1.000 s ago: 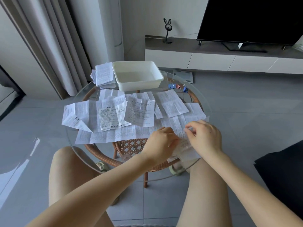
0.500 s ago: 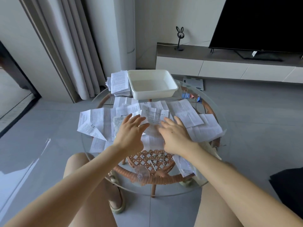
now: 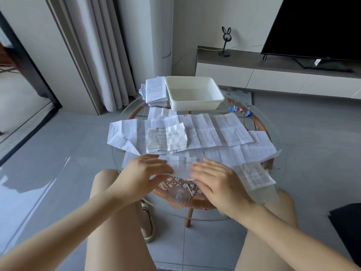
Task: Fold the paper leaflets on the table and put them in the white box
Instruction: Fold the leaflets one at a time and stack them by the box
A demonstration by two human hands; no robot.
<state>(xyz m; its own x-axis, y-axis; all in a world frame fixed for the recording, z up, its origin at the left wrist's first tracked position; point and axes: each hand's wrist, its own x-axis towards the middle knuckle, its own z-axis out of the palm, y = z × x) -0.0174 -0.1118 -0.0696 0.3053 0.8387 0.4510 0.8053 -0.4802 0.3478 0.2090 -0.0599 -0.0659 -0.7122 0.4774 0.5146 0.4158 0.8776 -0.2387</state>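
Shift: left hand and right hand have left the printed sheet near-right of the shallow white plastic box, now resting flat, fingers spread, pinching nothing, on a creased white paper leaflet before that empty box, so a new fold is likely starting.

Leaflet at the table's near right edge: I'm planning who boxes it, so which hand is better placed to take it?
Probably right. The right hand is open just beside that leaflet; the left hand, also open, sits beyond it and would have to cross over.
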